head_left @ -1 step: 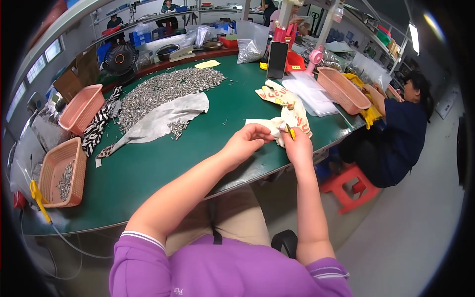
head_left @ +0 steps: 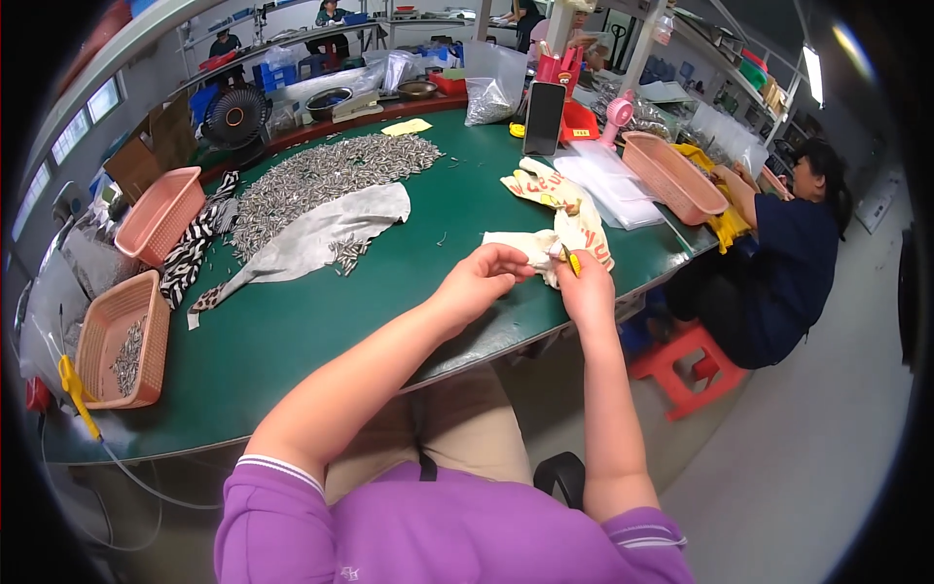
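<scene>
My left hand (head_left: 482, 284) is closed in a pinch, with thumb and fingertips together beside a white cloth fold; whatever they hold is too small to make out. Close by on the right, my right hand (head_left: 586, 288) is closed around a small yellow-and-black tool (head_left: 573, 261), its kind unclear. Just beyond both hands lies a crumpled cream cloth (head_left: 581, 226) with red and yellow print. Farther left, small silvery metal pins (head_left: 321, 180) are heaped on the green table (head_left: 477, 195), and a grey cloth (head_left: 316, 231) lies along the heap's near side with some pins on it.
Pink baskets stand at the left (head_left: 92, 343) and right (head_left: 671, 180). A dark phone (head_left: 545, 117) stands upright behind the cream cloth, near clear plastic bags (head_left: 608, 185). At the left edge hangs a yellow air gun (head_left: 78, 389). A co-worker (head_left: 788, 248) sits at the right.
</scene>
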A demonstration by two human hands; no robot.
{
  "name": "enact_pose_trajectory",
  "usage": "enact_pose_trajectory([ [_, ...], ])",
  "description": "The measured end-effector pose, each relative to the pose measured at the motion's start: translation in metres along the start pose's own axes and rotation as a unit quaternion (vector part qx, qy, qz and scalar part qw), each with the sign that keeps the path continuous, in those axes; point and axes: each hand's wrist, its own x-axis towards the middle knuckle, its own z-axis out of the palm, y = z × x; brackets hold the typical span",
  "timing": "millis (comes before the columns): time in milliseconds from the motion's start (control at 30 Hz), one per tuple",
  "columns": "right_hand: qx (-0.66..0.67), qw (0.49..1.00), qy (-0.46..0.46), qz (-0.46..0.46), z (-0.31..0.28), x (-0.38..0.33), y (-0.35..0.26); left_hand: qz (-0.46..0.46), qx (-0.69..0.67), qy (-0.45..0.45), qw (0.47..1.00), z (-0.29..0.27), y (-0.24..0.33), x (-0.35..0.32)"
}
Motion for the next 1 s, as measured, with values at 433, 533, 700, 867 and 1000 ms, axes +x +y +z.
enact_pose_trajectory([
  [433, 0.017, 0.991, 0.027, -0.131, -0.002, -0.034, -0.039, -0.002, 0.008, 0.07, 0.997, -0.029, 0.036, -0.091],
  [533, -0.029, 0.972, 0.067, -0.222, 0.018, -0.037, -0.031, 0.082, 0.204, 0.122, 0.968, -0.052, 0.047, -0.137],
  [700, -0.068, 0.96, 0.064, -0.263, 0.039, -0.031, -0.022, 0.12, 0.597, 0.267, 0.747, -0.086, 0.047, -0.215],
  [867, -0.073, 0.968, 0.044, -0.235, 0.042, -0.032, -0.021, -0.001, 0.668, 0.297, 0.682, -0.086, 0.015, -0.257],
  [1000, -0.084, 0.973, 0.03, -0.214, 0.04, -0.037, -0.021, -0.005, 0.68, 0.31, 0.665, -0.075, 0.017, -0.252],
])
